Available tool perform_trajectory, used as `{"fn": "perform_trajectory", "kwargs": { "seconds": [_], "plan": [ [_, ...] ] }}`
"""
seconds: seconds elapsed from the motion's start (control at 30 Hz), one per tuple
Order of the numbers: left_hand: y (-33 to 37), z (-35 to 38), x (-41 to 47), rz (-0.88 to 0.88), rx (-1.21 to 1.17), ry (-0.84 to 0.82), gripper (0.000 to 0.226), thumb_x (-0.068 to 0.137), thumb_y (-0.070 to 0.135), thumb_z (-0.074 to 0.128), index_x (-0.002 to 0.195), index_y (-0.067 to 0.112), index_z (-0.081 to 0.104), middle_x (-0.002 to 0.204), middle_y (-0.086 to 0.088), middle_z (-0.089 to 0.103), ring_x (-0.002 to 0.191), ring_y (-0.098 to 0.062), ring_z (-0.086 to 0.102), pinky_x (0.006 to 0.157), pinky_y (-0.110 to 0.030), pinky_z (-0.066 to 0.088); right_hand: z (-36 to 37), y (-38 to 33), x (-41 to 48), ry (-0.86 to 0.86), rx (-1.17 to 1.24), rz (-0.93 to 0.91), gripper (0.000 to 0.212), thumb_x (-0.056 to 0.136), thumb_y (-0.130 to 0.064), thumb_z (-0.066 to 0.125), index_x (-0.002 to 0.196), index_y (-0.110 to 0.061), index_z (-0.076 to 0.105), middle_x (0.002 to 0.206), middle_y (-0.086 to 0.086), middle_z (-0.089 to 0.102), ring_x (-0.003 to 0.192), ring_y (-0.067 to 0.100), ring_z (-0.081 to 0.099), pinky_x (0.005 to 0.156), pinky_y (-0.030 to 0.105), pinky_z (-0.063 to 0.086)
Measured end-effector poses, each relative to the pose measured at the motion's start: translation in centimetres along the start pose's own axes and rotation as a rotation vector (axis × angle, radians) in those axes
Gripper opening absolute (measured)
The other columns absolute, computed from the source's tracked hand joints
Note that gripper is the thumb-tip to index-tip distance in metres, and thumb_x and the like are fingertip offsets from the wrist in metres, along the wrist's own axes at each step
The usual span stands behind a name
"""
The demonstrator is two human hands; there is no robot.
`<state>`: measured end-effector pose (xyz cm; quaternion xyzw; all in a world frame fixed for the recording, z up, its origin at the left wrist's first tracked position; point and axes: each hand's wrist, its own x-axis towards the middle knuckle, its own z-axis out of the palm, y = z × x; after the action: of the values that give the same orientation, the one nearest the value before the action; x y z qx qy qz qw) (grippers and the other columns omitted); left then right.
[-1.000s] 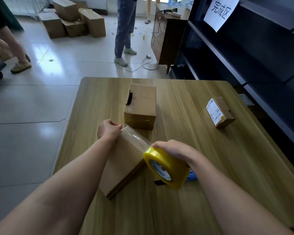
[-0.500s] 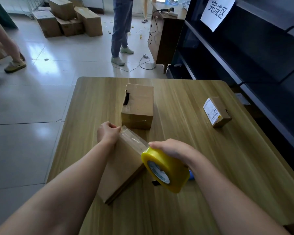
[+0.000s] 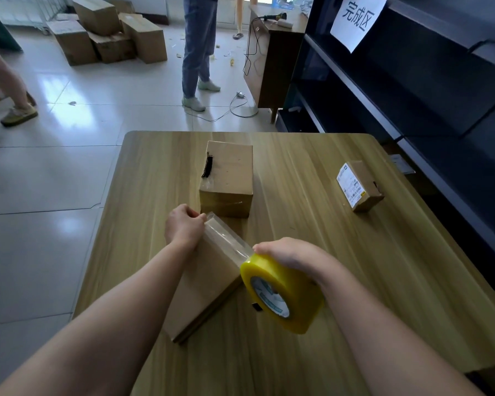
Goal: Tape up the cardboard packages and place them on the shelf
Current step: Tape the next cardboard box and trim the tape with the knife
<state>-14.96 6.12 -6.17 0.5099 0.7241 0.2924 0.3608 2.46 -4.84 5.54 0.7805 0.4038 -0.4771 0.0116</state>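
Gripping the tape roll (image 3: 283,295) from above, R hand (image 3: 292,255) has its fingers curled over the yellow rim, just off the right edge of the flat package (image 3: 203,292) on the tabletop (image 3: 383,281). Pkg long axis runs near-to-far, leaning slightly right. Clear tape strip (image 3: 226,241) stretches from the roll up-left to L hand (image 3: 185,227), which pinches the free end at the pkg's far end. Can't tell if the strip touches cardboard yet. Strip sits skewed vs the axis, so my guess is the roll needs swinging nearer, along the pkg. R hand is closest for that. Beyond: taller box (image 3: 229,178) just past L hand, small labelled box (image 3: 360,187) far right, shelf (image 3: 412,95) at right.
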Motion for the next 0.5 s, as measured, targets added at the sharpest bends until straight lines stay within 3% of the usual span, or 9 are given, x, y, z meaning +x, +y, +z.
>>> {"fn": "perform_trajectory", "kwargs": {
  "seconds": [0.5],
  "plan": [
    [-0.5,-0.7,-0.2,-0.002,0.033,0.008,0.015,0.087,0.03,0.069,0.086,0.015,0.064,0.086,-0.001,0.063,0.082,-0.02,0.061,0.078,-0.041,0.057,1.9,1.8,1.1,0.02,0.051,0.005,0.063,0.094,-0.054,0.05,0.138,-0.01,0.05,0.138,0.014,0.053,0.116,0.03,0.054,0.086,0.033,0.039]
  ]
}}
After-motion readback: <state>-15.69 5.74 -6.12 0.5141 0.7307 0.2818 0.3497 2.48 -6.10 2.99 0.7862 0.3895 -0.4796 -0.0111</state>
